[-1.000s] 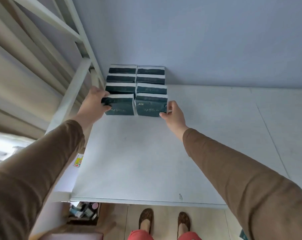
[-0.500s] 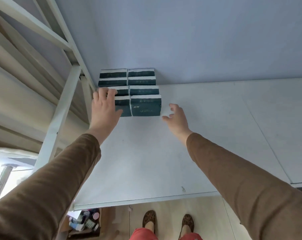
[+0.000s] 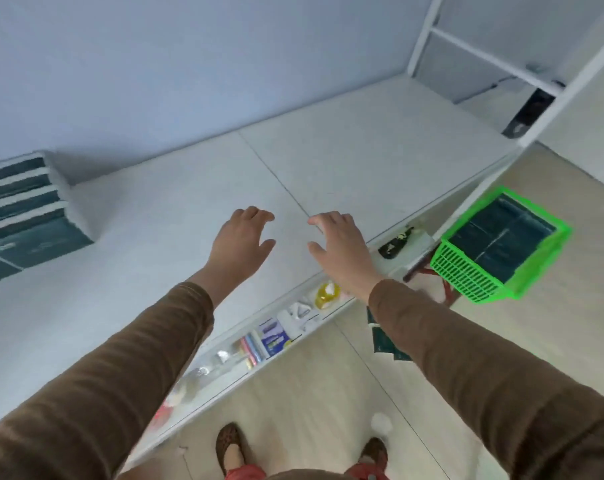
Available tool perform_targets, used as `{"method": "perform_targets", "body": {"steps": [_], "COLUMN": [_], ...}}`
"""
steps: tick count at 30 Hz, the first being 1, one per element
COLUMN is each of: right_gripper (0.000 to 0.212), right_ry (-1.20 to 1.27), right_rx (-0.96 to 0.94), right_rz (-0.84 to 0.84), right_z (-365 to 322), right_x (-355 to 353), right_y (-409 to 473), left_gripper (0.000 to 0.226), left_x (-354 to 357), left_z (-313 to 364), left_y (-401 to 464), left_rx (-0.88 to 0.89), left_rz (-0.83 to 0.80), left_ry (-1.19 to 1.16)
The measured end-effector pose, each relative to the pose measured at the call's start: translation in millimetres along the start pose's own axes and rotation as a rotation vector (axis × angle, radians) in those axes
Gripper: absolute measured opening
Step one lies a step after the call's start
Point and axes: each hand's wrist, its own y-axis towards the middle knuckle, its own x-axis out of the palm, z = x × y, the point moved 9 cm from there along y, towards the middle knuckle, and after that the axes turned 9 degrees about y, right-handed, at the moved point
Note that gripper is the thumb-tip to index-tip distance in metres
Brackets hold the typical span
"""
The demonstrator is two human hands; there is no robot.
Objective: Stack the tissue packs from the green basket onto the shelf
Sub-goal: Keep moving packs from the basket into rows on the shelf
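Two empty hands hover over the shelf: our left hand and right hand both hold nothing, fingers loosely spread, near the shelf's front edge. Outward to the far left, the stacked tissue packs stand against the wall in rows; we count four tiers in the column facing us, with the rest cut off by the frame edge. Outward to the right, the green basket sits beyond the shelf's right end, holding more packs; roughly four tops show, though blur prevents a firm count. We judge the step in hand to be the reach back to the basket. To do it well, we would swing both arms right, lift one pack per hand, and keep them level for square stacking.
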Motion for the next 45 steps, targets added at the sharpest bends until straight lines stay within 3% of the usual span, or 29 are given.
{"method": "perform_targets", "body": {"steps": [9, 21, 29, 38, 42, 45], "right_gripper": [0.040, 0.041, 0.061, 0.082, 0.082, 0.083], "right_ry": [-0.060, 0.045, 0.357, 0.714, 0.828, 0.882], "right_rx": [0.186, 0.541, 0.914, 1.276, 1.429, 1.531], "right_rz": [0.037, 0.014, -0.020, 0.017, -0.059, -0.084], "right_z": [249, 499, 656, 803, 839, 854], "right_x": [-121, -162, -140, -72, -28, -4], "right_y": [-80, -77, -92, -95, -101, -105], "left_gripper": [0.041, 0.041, 0.050, 0.061, 0.076, 0.098], "left_x": [108, 249, 368, 516, 567, 593], "left_z": [250, 416, 490, 524, 529, 532], "left_y": [66, 210, 288, 345, 355, 358], "left_rx": [0.116, 0.211, 0.215, -0.028, -0.130, -0.143], "left_rz": [-0.111, -0.308, -0.533, -0.669, -0.676, -0.654], "left_ry": [-0.106, -0.130, -0.095, 0.049, 0.118, 0.210]}}
